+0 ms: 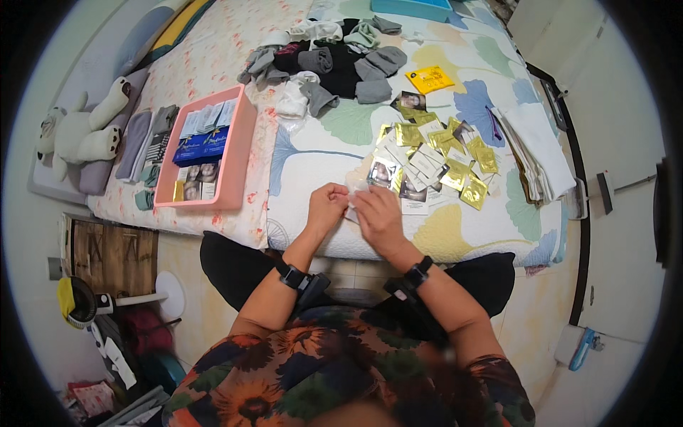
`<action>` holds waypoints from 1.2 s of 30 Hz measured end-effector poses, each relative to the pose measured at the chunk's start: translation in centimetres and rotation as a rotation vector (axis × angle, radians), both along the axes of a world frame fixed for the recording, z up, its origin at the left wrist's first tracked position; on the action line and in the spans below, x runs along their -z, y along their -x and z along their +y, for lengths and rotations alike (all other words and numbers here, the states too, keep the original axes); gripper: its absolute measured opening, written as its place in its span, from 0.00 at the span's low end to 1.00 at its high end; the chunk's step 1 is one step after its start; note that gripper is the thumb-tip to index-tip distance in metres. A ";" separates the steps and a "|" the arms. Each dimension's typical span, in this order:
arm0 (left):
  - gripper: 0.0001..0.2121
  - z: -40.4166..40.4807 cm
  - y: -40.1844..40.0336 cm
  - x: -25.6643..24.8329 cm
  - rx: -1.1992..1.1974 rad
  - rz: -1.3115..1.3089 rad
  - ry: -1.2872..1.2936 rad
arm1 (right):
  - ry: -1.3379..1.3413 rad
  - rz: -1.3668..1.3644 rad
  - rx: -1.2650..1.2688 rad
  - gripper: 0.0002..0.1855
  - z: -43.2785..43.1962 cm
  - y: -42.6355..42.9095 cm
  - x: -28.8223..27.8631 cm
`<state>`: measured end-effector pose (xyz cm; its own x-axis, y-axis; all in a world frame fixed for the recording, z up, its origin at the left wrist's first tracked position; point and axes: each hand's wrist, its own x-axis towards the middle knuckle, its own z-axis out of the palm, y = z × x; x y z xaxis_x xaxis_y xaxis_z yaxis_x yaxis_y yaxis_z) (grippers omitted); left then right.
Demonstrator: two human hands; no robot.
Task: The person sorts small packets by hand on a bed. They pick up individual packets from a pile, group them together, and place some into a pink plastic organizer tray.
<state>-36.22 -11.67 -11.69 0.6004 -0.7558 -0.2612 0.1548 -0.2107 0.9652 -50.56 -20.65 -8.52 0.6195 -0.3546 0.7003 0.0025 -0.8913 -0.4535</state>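
Observation:
My left hand (326, 207) and my right hand (380, 216) meet above the bed's near edge, fingers bent around a small whitish, partly see-through packet (353, 198). Fingertips of both hands pinch it; what it contains is hidden. Just beyond and to the right lies a loose heap of gold foil sachets (456, 174), white cards or sachets (424, 160) and some printed with a face. A pink plastic basket (243, 155) stands to the left, holding light-blue packets (208, 118), dark blue packs (200, 145) and more face-printed sachets (201, 173).
Grey, black and white socks (333, 64) are piled at the far middle, near a yellow packet (430, 79). Folded white cloths (533, 149) lie at right, folded garments (134, 144) and a plush toy (85, 133) at left. A blue tray (411, 8) stands at the far edge.

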 end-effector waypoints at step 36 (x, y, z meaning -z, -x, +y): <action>0.06 18.4 -25.8 -10.8 -0.079 -0.777 -0.480 | 0.157 0.372 0.071 0.17 -1.2 3.3 1.1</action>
